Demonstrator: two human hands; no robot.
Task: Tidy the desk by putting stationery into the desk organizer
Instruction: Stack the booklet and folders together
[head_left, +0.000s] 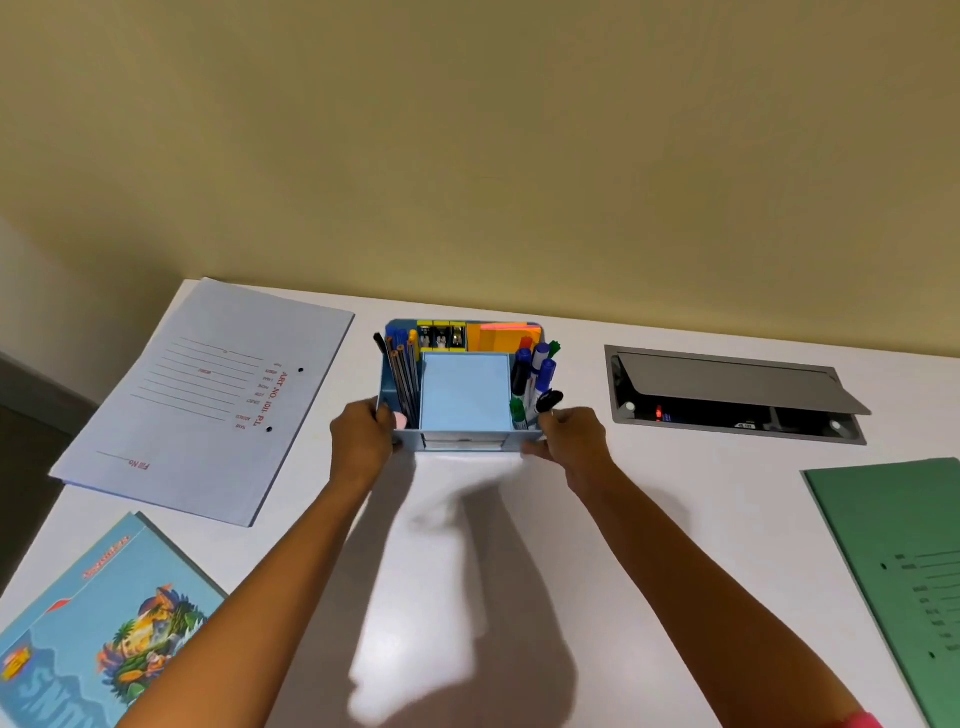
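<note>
At far centre of the surface (493, 519), left hand (361, 441) and right hand (571, 441) each grasp the filled desk organizer (462, 441); no loose stationery visible, task looks near complete.

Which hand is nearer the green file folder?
Right. The right hand grips the organizer on the green file folder's side; the left hand grips the opposite side.

- Bare desk (467, 545) at centre frame lies open.
- Organizer (462, 441) blocks upper centre; folders (208, 395) crowd left, green file (893, 561) right, hatch (737, 395) perhaps recessed.
</note>
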